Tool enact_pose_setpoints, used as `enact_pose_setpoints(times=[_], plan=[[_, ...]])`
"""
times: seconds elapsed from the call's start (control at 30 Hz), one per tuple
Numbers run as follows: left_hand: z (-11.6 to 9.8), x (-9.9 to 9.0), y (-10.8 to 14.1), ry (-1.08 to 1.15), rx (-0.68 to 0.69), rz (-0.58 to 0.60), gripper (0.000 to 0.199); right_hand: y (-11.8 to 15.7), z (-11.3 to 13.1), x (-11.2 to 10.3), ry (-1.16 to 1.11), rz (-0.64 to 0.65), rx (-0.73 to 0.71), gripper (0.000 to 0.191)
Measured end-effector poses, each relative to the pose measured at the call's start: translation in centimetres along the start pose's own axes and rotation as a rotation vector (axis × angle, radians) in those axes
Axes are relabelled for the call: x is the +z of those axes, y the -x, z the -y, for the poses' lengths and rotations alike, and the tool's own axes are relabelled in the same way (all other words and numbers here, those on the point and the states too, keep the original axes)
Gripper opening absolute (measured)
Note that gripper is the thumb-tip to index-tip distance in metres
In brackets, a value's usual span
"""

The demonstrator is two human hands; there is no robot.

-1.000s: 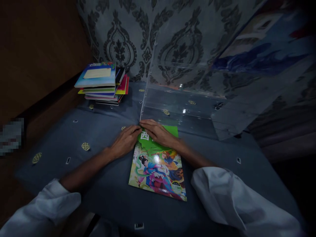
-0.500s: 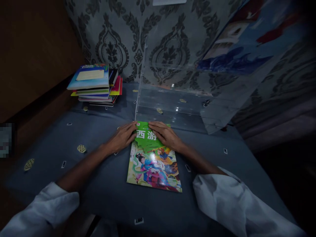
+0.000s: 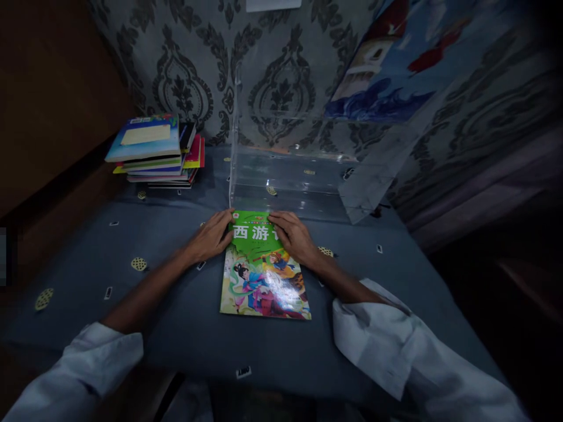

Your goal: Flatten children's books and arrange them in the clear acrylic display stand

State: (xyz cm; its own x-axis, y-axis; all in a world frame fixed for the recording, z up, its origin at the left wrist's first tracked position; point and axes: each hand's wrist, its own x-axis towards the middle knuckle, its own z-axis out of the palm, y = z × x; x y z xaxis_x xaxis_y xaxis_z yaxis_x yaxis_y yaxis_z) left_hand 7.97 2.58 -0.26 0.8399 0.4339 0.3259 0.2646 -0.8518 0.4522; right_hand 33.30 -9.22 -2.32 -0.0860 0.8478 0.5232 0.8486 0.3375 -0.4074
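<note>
A thin picture book [image 3: 259, 281] with a green top, large white Chinese characters and costumed cartoon figures lies flat on the cloth-covered table. My left hand [image 3: 211, 237] rests along its upper left edge, fingers stretched towards the corner and thumb by the edge. Across the upper right corner lies my right hand [image 3: 295, 237], fingers extended over the cover and partly hiding the last character. Neither hand is visibly wrapped round the book. Just behind the book's top edge stands a clear plastic stand [image 3: 285, 176].
A stack of several books [image 3: 149, 146] sits at the back left, near a brown panel [image 3: 53, 88]. Patterned wallpaper [image 3: 185, 88] rises behind the table. A picture of a tower and waves [image 3: 382, 76] shows at the upper right. The dark grey tablecloth [image 3: 167, 316] carries small prints.
My right hand has slid slightly right across the cover, uncovering more of the title. The whole view has shifted a little; the book itself shows no clear movement on the table.
</note>
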Motion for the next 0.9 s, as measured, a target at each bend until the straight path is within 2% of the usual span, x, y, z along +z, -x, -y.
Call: enact_pose_setpoints(times=[0.13,0.3,0.53,0.67,0.9], plan=[[-0.5,-0.2,0.3,-0.013,0.014,-0.016,0.020,0.8,0.9,-0.3,-0.001,0.026,0.008,0.036],[-1.1,0.0,0.8,-0.039,0.059,-0.026,0.033,2.3,2.1,-1.1,-0.011,0.067,0.046,0.039],[-1.1,0.5,0.8,-0.086,0.045,-0.028,0.040,2.9,1.8,-1.4,0.000,0.031,0.135,0.040],[-0.8,0.7,1.1,-0.103,0.032,0.022,0.046,3.0,1.5,-1.5,-0.014,0.016,0.150,0.040],[-0.3,0.3,0.7,-0.083,0.034,0.195,0.056,3.7,1.1,-1.4,-0.034,0.003,0.183,0.040]])
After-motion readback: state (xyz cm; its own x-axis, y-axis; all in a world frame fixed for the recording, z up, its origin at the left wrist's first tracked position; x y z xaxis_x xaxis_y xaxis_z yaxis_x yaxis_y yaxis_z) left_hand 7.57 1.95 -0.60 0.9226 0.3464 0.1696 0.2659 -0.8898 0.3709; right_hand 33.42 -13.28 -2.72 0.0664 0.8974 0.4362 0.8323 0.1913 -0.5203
